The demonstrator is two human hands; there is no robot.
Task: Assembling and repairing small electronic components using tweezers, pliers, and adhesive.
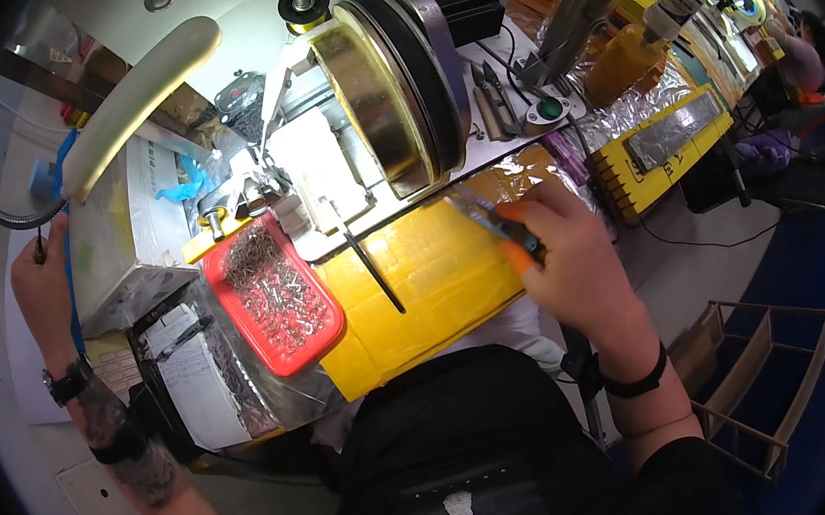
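My right hand [574,259] is closed round pliers [521,234] with orange and dark grips, their metal jaws blurred and pointing up-left over a yellow taped board [425,281]. At the far left, my left hand [42,286] is raised, its fingers closed on a slim dark rod [40,246] beside a lamp's flexible neck. Between the hands, a red tray [295,360] holds many small metal pieces [270,288]. A black stick with a pale tip [370,267] lies across the board's far edge.
A machine with a large round drum [371,101] stands behind the board. The long lamp head [145,100] hangs over a white box [125,247]. At right are a yellow slotted block [663,156], an amber bottle [624,64], hand tools [494,98] and a wooden rack [772,381].
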